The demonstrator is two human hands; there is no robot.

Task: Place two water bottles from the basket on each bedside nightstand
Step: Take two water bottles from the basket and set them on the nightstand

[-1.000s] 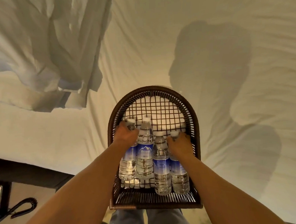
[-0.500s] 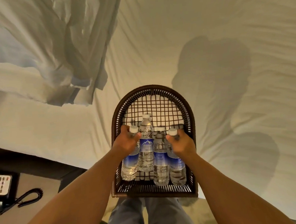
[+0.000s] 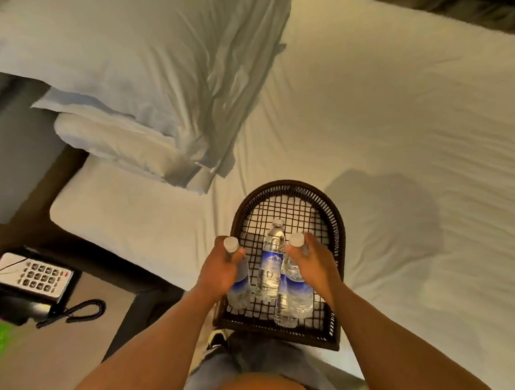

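Water bottles that lay side by side in the basket (image 3: pixel 335 220) a moment ago are now parting: the left hand (image 3: pixel 221 272) is wrapped around the neck and shoulder of the left bottle (image 3: pixel 240 280), and the right hand (image 3: pixel 312 266) is closed the same way around the right bottle (image 3: pixel 296 285), both tipped up so their white caps point toward the camera and their bases appear to be coming off the wire floor. Two bottles remain lower in the basket: the middle bottle (image 3: pixel 271 262) lies between the two hands with its cap toward the far rim, and a fourth (image 3: pixel 281 307) shows beside the right bottle, mostly hidden by it. The dark woven basket sits on the near edge of the bed (image 3: pixel 395 113), against the person's legs. Since half a second ago the view has also swung, so that the pillows (image 3: pixel 143 81) at the far left and the nightstand (image 3: pixel 79 338) at the near left, carrying a telephone (image 3: pixel 31 279) with a coiled cord, now show far more fully. That reads as the pick-up for the first nightstand being nearly done, with one bottle in each hand and the landing place just to the left. The next move, as I judge it, is a carry leftward and a set-down on the bare part of the nightstand, clear of the telephone cord.
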